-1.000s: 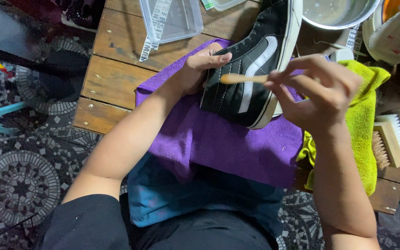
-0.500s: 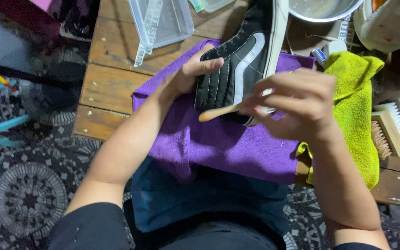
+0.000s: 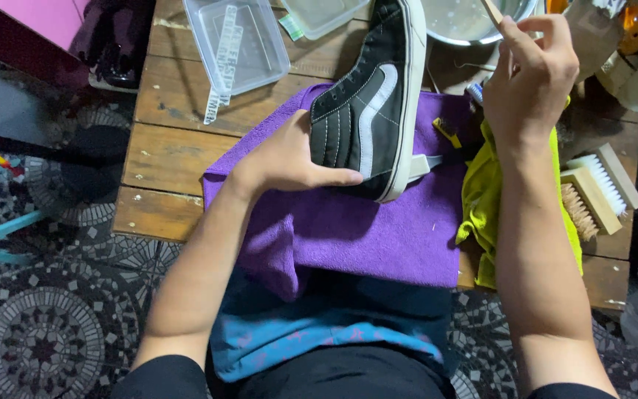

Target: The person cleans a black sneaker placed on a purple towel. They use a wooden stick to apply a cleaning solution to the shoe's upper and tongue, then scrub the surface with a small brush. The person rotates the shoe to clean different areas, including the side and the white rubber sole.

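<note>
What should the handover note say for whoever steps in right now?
Left hand: grips the heel end of the black high-top shoe, which lies on its side on the purple cloth.
Right hand: lifted off the shoe, holding a wooden-handled brush over the metal bowl.
Nearby: yellow cloth, two scrub brushes at the right, clear plastic lid at the back.
Done: not judgeable from the shoe's look.
Left: likely more brushing.

shoe (image 3: pixel 367 111) toe cut off at top edge; brush (image 3: pixel 492 11) head out of frame; metal bowl (image 3: pixel 467 26) partly cropped
</note>
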